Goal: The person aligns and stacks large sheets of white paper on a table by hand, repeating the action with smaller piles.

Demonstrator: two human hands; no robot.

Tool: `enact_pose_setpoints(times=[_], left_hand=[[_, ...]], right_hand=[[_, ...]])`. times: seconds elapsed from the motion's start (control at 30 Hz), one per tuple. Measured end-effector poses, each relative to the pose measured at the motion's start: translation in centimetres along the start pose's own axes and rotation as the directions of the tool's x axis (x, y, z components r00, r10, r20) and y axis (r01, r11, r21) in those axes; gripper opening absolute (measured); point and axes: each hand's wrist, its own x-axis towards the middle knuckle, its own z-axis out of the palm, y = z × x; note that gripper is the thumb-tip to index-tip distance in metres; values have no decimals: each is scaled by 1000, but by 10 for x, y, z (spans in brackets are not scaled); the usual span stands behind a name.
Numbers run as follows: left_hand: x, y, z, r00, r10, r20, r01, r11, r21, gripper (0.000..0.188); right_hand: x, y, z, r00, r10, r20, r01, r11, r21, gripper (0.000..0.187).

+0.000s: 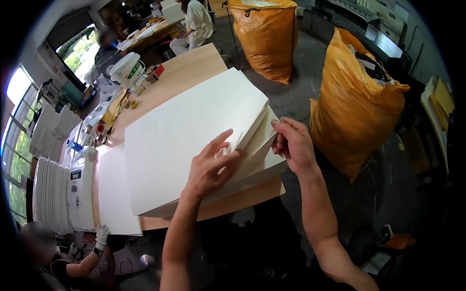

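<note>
A thick stack of large white sheets [194, 111] lies at an angle on the wooden table. At its right end the upper sheets are lifted and bent, leaving gaps between the layers. My right hand [293, 143] pinches the corner of some lifted sheets [262, 131] between thumb and fingers. Over the stack's near right edge, my left hand [213, 162] has its fingers apart, slightly smeared by motion, close beside the raised sheets. Whether its fingertips touch the paper is hard to see.
Orange sacks [361, 106] stand on the floor to the right and behind. On the table [189, 63] are a white bucket [127, 70] and a flat white sheet pile [116, 194]. A gloved co-worker's hand [102, 236] is at lower left; other people sit at the back.
</note>
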Motion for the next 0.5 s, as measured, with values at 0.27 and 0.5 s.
enact_pose_setpoints(times=[0.27, 0.5], left_hand=[[3, 4, -2, 1000, -24, 0, 24, 995, -93, 47], [0, 5, 3, 995, -68, -79, 60, 993, -98, 41]], right_hand=[[-2, 2, -5, 1000, -3, 10, 3, 1000, 21, 38], [-2, -1, 0, 998, -55, -34, 52, 996, -66, 39]])
